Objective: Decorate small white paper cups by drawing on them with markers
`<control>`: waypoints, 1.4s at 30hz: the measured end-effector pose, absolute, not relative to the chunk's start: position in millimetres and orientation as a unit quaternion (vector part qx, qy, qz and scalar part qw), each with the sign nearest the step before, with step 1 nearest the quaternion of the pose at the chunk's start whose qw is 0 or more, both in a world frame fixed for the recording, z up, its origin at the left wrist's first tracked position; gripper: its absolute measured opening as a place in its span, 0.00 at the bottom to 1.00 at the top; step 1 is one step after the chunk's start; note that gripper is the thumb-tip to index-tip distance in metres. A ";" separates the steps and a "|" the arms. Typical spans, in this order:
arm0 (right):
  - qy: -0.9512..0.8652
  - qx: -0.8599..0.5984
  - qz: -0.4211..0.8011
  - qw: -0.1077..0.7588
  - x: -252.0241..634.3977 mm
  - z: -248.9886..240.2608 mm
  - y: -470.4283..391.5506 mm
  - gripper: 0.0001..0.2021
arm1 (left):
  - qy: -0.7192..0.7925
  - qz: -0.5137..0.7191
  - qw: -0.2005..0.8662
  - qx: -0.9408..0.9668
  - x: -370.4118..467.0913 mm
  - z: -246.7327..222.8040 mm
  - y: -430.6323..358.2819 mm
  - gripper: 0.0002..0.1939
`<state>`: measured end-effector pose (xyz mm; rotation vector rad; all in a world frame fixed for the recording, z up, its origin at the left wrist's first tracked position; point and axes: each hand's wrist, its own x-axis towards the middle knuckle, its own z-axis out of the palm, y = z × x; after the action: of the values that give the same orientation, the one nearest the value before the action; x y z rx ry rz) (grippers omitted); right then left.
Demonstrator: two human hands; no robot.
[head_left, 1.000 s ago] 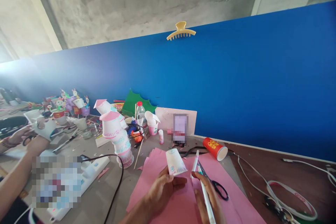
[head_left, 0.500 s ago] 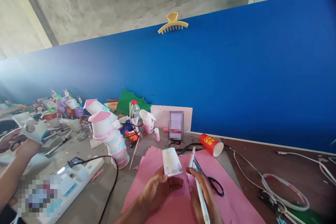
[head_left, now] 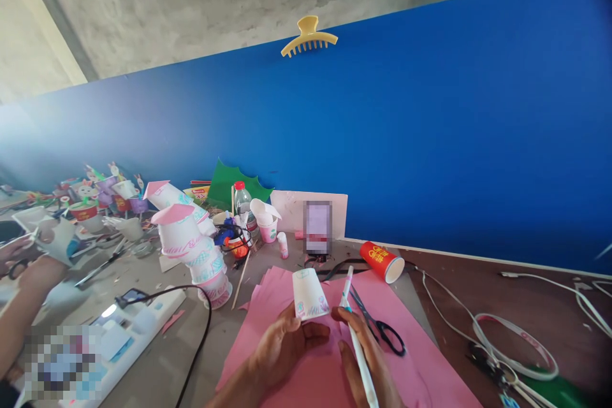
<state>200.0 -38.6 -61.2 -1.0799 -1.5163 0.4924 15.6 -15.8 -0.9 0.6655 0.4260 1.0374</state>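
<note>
A white paper cup [head_left: 308, 293] with pink and teal marks near its rim is held upside down in my left hand [head_left: 282, 338], the fingers closed about its lower edge. Close by on the right, my right hand [head_left: 366, 347] grips a white marker [head_left: 361, 366]. A second marker [head_left: 347, 284], white with pink and teal parts, stands out above the same fingers. Both hands are over pink paper sheets [head_left: 411, 357]. Black-handled scissors [head_left: 382, 325] lie on the paper just beyond my right hand.
A red paper cup [head_left: 382, 261] lies on its side behind the scissors. Decorated cups stand stacked in a tower [head_left: 191, 242] on the left. A power strip [head_left: 129, 331] with a black cable is at front left. Another person's hand [head_left: 41, 274] works with scissors at far left.
The whole view has shifted slightly, so things sit a little further left. My hands keep the same hold on the paper cup and the markers.
</note>
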 end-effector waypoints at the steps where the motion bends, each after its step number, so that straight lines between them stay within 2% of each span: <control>1: -0.662 -0.454 0.204 0.561 200.9 -61.7 -38.4 0.19 | 0.200 0.482 0.794 0.311 15.6 -0.6 -16.0 0.28; 13: -0.730 -0.423 0.125 0.522 201.7 -57.0 -38.6 0.22 | 0.211 0.480 0.795 0.306 16.7 4.8 -17.7 0.28; 24: -0.732 -0.420 0.140 0.518 205.5 -60.7 -37.8 0.22 | 0.214 0.481 0.793 0.309 19.0 2.7 -18.3 0.31; 32: -0.728 -0.425 0.154 0.516 209.5 -66.7 -31.5 0.21 | 0.238 0.469 0.778 0.345 19.2 9.6 -20.7 0.20; 35: -0.733 -0.417 0.172 0.508 209.8 -65.3 -30.0 0.20 | 0.255 0.480 0.747 0.382 20.7 12.8 -22.1 0.22; 38: -0.720 -0.429 0.147 0.525 208.4 -63.2 -30.7 0.19 | 0.279 0.497 0.699 0.432 22.5 13.6 -22.1 0.28; 42: -0.663 -0.462 0.155 0.568 202.5 -58.6 -34.3 0.19 | 0.396 0.533 0.579 0.473 27.0 7.3 -21.8 0.32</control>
<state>202.5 -34.3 -58.6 -1.0863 -1.5585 0.3640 27.0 -21.8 7.3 1.1063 0.9270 1.2459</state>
